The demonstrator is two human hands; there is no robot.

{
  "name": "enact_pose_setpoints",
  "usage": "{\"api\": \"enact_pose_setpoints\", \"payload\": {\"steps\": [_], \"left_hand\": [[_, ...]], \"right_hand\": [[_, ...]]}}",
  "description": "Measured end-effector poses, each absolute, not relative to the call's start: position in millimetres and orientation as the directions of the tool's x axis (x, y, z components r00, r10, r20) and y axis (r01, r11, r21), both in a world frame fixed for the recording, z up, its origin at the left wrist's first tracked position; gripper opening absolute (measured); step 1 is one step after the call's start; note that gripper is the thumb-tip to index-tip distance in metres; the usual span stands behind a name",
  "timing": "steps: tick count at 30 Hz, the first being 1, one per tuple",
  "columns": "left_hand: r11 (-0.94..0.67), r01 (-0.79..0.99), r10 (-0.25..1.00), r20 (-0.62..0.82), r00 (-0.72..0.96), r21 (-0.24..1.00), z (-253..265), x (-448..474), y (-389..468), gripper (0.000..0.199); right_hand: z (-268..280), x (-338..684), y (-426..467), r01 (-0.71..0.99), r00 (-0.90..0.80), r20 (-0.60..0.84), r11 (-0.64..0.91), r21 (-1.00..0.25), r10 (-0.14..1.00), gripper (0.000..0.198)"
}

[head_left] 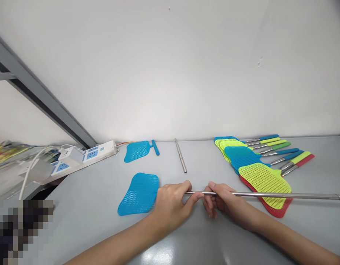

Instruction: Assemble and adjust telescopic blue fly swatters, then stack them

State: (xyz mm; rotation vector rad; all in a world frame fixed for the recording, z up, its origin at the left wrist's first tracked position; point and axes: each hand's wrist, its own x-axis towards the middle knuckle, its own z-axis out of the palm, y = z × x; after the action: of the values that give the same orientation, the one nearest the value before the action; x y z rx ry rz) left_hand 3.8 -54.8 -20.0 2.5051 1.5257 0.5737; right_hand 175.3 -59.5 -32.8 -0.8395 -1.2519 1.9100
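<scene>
A blue mesh fly swatter head (140,194) lies low over the grey table, its neck hidden under my left hand (174,198). My left hand is closed where the head meets a thin metal rod (269,194). Further right, my right hand (221,198) pinches the same rod between thumb and fingers. The rod runs level past my right forearm, getting thicker toward the right edge, where it leaves the view. Behind my hands lies a separate short metal rod (181,156).
Back left are a loose blue swatter head (137,151) and a blue handle (155,147). Several collapsed fly swatters (265,179) with coloured handles overlap on the right. A white power strip (100,151) with cables sits at left. A wall (181,73) rises behind the table (84,217).
</scene>
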Motion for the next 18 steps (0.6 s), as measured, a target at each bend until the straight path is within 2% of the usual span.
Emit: {"api": "enact_pose_setpoints", "payload": {"steps": [5,18], "left_hand": [[-0.523,0.784,0.850,0.278,0.448,0.335,-19.5,2.9,-56.5,0.030],[-0.631,0.744,0.769,0.309,0.560,0.220,-26.6,0.6,-54.9,0.027]], "right_hand": [[-34.8,172.4,-61.2,-0.291,-0.563,-0.135,-0.348,-0.891,0.815,0.048],[-33.9,168.1,-64.9,-0.365,-0.593,-0.185,-0.466,-0.806,0.783,0.049]]}}
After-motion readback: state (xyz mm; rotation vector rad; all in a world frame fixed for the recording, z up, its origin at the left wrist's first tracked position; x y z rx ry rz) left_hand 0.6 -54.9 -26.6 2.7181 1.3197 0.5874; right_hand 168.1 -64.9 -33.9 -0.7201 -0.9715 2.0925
